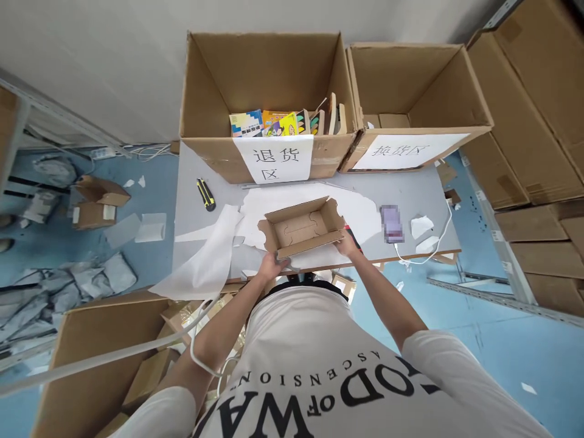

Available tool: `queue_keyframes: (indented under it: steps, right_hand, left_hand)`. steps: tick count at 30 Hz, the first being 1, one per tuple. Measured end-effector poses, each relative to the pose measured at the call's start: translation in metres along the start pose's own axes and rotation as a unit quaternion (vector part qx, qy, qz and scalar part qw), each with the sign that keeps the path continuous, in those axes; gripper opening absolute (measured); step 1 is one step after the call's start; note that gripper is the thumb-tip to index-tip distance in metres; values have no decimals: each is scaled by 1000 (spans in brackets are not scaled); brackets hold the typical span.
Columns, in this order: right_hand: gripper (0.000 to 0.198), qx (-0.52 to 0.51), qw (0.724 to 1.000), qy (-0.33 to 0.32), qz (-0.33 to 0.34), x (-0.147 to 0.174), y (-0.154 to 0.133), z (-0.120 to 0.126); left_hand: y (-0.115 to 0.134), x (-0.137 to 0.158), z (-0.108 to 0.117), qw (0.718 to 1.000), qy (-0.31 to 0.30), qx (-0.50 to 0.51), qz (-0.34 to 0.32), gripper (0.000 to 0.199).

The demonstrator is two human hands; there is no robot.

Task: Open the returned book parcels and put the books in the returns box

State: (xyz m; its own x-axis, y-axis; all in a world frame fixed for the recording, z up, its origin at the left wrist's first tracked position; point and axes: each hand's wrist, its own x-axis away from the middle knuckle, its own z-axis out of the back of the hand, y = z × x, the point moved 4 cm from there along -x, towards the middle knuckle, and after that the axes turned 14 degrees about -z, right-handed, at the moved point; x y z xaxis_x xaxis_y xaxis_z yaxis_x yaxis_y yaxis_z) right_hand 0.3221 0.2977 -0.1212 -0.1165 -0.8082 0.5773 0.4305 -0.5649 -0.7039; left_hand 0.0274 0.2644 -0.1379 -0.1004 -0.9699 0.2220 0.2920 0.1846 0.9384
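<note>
A small open cardboard box (301, 227), with folded bottom flaps showing inside, is tilted slightly over the front of the table. My left hand (271, 266) is closed at its near left corner. At the near right corner my right hand (347, 243) grips the same box, its fingers partly hidden. A red and black object (353, 236) shows right beside my right hand; its kind cannot be made out. Beneath the box lies a white sheet (360, 207), and translucent wrapping (205, 258) hangs over the table's left front edge.
Behind stand two large cardboard boxes, one with books (287, 125), the other a labelled box (410, 149). A yellow and black utility knife (205, 194) lies left, a phone (392, 224) with a cable right. A big carton (104, 340) stands low at left; shelving flanks the right.
</note>
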Motion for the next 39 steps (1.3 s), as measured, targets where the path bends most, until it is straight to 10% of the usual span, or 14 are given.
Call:
queue_keyframes:
  steps: [11,23,33,39]
  right_hand:
    - [29,7,994,110,-13,29,0,-10]
    - [46,-26,999,-2,-22,37,49,-23]
    - [36,70,988,136,16,57,-24,6]
    - [43,193,974,103,-64,41,-38,7]
  left_hand:
    - [-6,3,15,994,94,9,-50,56]
    - [-24,15,15,995,78,53,-37,55]
    - [36,7,37,977,188,-81,-64,41]
    - [51,-12,34,977,142,-154,-27,41]
